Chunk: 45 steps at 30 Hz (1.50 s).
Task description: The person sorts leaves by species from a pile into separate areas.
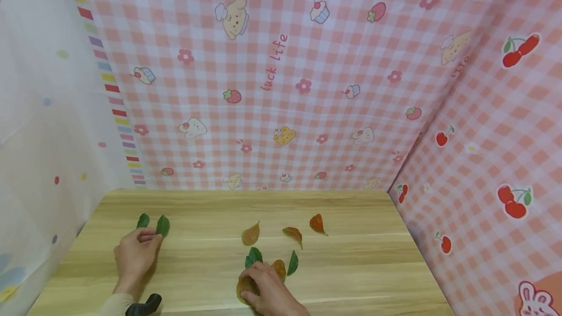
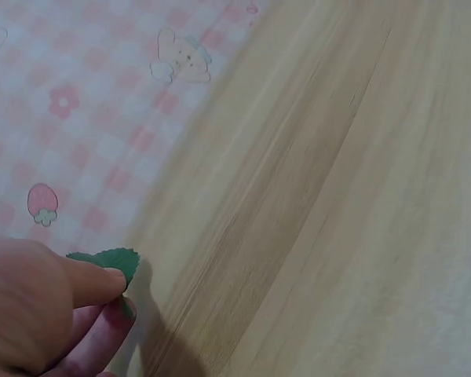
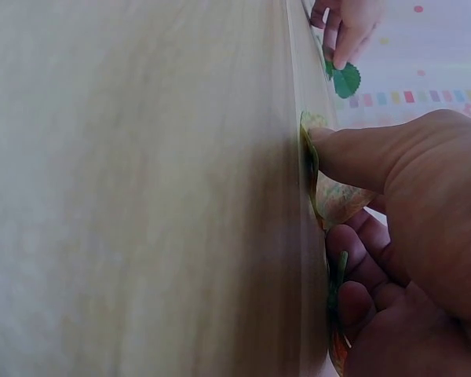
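At the table's left side my left hand (image 1: 137,253) pinches a green leaf (image 1: 163,226) with a toothed edge between thumb and fingers. A second green leaf (image 1: 143,220) shows just beyond the knuckles. Near the front middle, my right hand (image 1: 271,287) grips a yellow-brown leaf (image 1: 243,288); the right wrist view has the thumb pressed on this mottled leaf (image 3: 341,198), low at the table surface. Around that hand lie a green leaf (image 1: 253,256), an orange-brown leaf (image 1: 279,268) partly covered by the fingers, and a narrow green leaf (image 1: 292,263).
Farther back on the wooden table (image 1: 202,238) lie a tan leaf (image 1: 250,234), a curled orange leaf (image 1: 292,234) and a red-orange leaf (image 1: 318,224). Patterned cloth (image 1: 263,111) walls the back and sides. A black curved object (image 1: 144,305) sits by the left wrist.
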Available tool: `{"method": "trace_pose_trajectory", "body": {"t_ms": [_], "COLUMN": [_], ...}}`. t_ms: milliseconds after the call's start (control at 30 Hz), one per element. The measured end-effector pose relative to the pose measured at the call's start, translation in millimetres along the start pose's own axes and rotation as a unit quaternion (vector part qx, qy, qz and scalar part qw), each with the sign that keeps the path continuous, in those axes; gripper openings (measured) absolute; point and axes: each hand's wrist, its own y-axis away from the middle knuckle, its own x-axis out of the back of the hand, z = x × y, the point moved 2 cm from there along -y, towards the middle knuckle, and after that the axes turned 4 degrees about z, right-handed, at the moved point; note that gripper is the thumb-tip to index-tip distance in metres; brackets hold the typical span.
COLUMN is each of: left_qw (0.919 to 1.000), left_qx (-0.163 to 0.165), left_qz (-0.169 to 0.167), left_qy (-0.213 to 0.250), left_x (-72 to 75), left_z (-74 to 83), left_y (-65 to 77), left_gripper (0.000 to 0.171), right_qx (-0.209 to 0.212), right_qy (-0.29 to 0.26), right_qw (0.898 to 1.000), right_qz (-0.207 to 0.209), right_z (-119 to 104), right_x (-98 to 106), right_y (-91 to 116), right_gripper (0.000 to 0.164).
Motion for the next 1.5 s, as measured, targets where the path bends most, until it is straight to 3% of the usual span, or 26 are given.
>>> {"method": "trace_pose_trajectory", "body": {"t_ms": [100,500,733,1000,1333,1500], "left_qw": [1.0000,0.9989,0.9978,0.9954,0.9959,0.9964], "left_qx": [0.004,-0.029,-0.049,-0.079,-0.077,-0.073], "left_qz": [0.008,0.034,0.043,0.050,0.044,0.038], "left_qy": [-0.001,-0.016,-0.014,-0.020,-0.021,-0.018], "left_x": [-0.9,-4.3,-3.8,-4.4,-2.2,-2.7], "left_z": [-2.7,-12.5,-13.4,-15.3,-14.3,-13.6], "left_y": [-3.9,-16.7,-18.6,-17.5,-16.6,-16.6], "left_gripper": [0.021,0.018,0.017,0.014,0.014,0.015], "right_qx": [0.001,-0.005,0.008,-0.008,0.043,0.057], "right_qy": [0.002,0.004,0.006,0.013,0.023,-0.016], "right_qw": [1.000,1.000,1.000,1.000,0.998,0.997], "right_qz": [0.000,0.000,0.006,-0.001,0.032,0.049], "right_z": [0,0,1,-2,-5,-9], "right_x": [-1,0,0,1,4,11], "right_y": [0,1,-1,-1,-3,-3], "right_gripper": [0.031,0.032,0.030,0.029,0.002,0.005]}}
